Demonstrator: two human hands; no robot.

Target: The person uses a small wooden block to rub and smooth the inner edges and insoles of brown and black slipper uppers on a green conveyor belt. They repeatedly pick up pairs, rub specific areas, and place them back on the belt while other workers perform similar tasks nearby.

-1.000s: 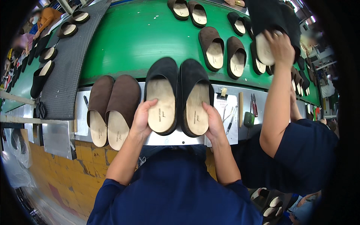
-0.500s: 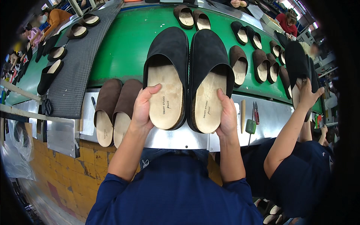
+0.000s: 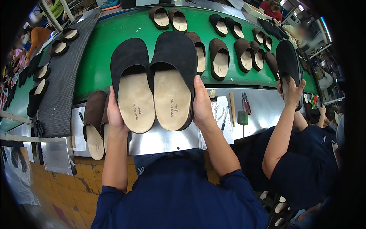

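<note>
Two black backless clogs with pale insoles are held up side by side, toes pointing away from me. My left hand (image 3: 116, 113) is closed on the outer edge of the left clog (image 3: 130, 57), its thumb along the side and its other fingers hidden underneath. My right hand (image 3: 202, 102) grips the outer edge of the right clog (image 3: 176, 51) near the heel. The clogs touch along their inner sides. Just left of my left hand, a brown clog (image 3: 96, 105) stands on the metal bench edge, its mate partly hidden by my forearm.
Beyond lies a green conveyor belt (image 3: 114, 32) bearing several brown and black clogs. A screwdriver (image 3: 242, 118), red-handled pliers (image 3: 247, 104) and papers (image 3: 225, 126) lie on the metal bench (image 3: 167, 143). A co-worker (image 3: 301, 160) at right holds a black clog (image 3: 288, 61).
The clogs have shifted left, and their heels now press together. My thumbs have moved off the insoles to the outer sides. The whole view has turned somewhat.
</note>
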